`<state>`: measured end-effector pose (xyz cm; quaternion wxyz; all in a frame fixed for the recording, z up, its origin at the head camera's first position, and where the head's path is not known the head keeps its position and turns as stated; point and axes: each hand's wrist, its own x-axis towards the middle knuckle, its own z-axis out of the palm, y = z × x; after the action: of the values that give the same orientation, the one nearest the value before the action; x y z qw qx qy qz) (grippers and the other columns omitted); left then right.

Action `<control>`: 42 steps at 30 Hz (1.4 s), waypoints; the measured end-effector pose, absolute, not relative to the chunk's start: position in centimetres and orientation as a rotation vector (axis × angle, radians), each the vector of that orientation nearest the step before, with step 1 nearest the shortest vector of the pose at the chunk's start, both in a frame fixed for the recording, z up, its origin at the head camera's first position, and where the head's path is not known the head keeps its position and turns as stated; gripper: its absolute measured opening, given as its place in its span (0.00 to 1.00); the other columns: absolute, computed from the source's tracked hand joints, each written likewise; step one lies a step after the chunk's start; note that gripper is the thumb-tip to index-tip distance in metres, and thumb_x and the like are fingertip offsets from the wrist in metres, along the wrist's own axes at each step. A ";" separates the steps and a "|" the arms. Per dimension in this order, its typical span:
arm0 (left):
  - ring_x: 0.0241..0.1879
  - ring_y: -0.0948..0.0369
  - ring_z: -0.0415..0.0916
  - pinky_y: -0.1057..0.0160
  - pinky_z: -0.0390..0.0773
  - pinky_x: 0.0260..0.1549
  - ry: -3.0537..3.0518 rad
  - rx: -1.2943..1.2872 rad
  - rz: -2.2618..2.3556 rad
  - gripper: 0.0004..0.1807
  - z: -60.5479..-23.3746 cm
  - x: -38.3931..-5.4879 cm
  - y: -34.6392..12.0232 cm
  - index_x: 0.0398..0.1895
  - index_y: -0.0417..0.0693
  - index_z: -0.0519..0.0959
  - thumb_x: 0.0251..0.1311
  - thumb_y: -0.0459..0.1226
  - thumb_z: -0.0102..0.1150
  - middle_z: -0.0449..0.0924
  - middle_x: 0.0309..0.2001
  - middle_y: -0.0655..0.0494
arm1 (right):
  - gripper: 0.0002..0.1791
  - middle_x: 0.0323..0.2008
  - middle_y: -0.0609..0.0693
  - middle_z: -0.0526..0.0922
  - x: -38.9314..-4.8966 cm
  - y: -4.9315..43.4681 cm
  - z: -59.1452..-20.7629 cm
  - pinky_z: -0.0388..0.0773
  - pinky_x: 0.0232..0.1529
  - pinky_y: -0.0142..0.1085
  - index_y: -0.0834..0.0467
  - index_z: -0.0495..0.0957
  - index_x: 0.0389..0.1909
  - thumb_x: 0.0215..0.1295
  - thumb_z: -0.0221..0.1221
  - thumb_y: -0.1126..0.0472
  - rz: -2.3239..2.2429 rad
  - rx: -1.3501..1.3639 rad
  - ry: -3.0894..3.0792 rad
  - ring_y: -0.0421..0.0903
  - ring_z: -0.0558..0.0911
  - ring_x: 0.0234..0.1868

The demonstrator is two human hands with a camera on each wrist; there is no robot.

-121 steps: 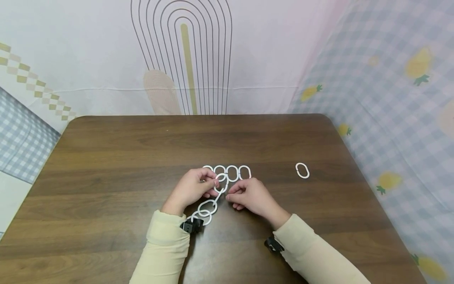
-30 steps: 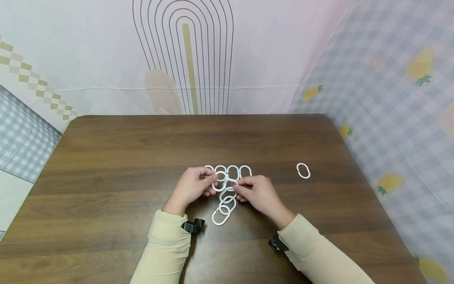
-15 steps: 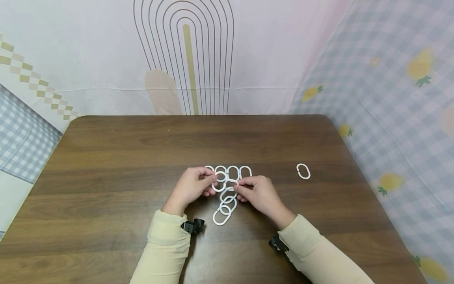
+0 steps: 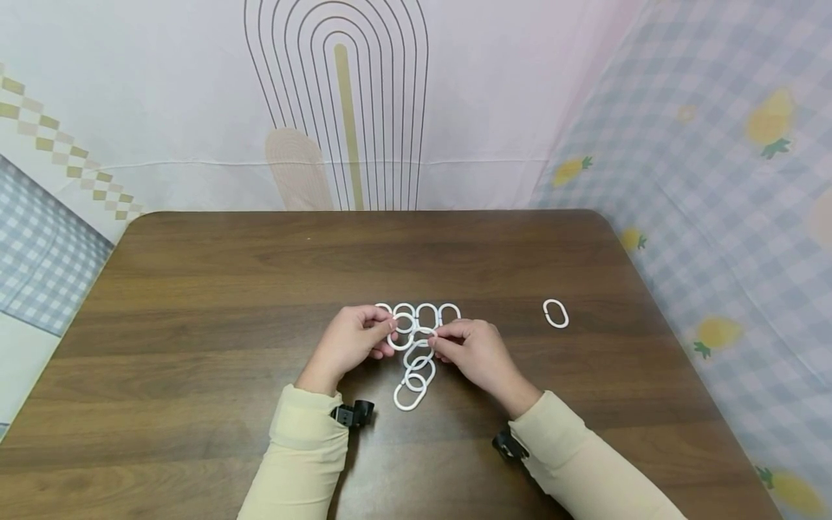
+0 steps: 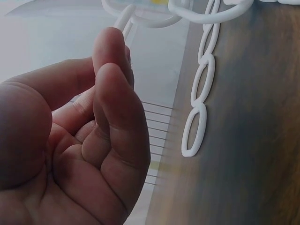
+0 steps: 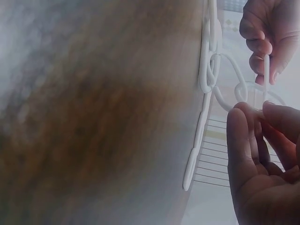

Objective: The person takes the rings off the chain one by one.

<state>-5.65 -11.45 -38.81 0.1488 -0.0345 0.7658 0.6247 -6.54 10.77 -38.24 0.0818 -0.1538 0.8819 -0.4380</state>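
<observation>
In the head view, the left hand (image 4: 354, 334) has its grip closed, thumb against fingers, pinching a white link (image 4: 400, 350) by its upper left side. The right hand (image 4: 477, 354) pinches the top link of a short white chain (image 4: 419, 358), which trails down towards the person. The two hands work close together, just apart; whether their links are joined cannot be told. Just beyond them a row of white links (image 4: 416, 318) lies on the brown worktop (image 4: 227, 289), its left end partly covered by the left fingers. One loose link (image 4: 545, 312) lies well apart to the right. A patterned cloth (image 4: 195, 108) hangs behind.

In the left wrist view, the left hand fills the foreground, fingertips bunched, a bit of white link showing above them. The fingers hide the pinch itself. The row runs along to the right of the hand.

In the right wrist view, the right hand's fingertips close on white plastic, while the left hand holds its link edge-on above. Blurred wood fills the left side.
</observation>
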 end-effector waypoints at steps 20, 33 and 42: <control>0.23 0.63 0.81 0.64 0.82 0.26 2.186 -0.133 1.828 0.11 -38.8 -5.7 -12.1 0.46 0.30 0.81 0.70 0.32 0.57 0.85 0.33 0.40 | 0.04 0.20 0.42 0.83 -6.6 10.9 -38.2 0.75 0.31 0.31 0.54 0.90 0.31 0.63 0.68 0.60 -1.304 -0.411 2.606 0.37 0.79 0.25; 0.23 0.63 0.80 0.66 0.80 0.26 2.206 -0.150 1.826 0.10 -39.0 -5.8 -12.5 0.45 0.30 0.81 0.70 0.31 0.57 0.85 0.35 0.38 | 0.04 0.20 0.41 0.82 -6.7 10.9 -38.2 0.75 0.31 0.32 0.53 0.89 0.29 0.63 0.68 0.60 -1.278 -0.417 2.613 0.38 0.78 0.25; 0.23 0.63 0.80 0.67 0.80 0.26 2.219 -0.149 1.833 0.09 -39.0 -5.8 -12.8 0.43 0.30 0.82 0.69 0.31 0.58 0.85 0.31 0.42 | 0.04 0.21 0.43 0.83 -6.7 11.0 -38.3 0.75 0.31 0.32 0.54 0.89 0.31 0.64 0.68 0.59 -1.290 -0.406 2.600 0.37 0.79 0.25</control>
<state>-5.81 -12.84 -38.99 0.1293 -0.0512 0.7636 0.6306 -6.66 10.95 -38.26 0.1055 -0.1379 0.8822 -0.4377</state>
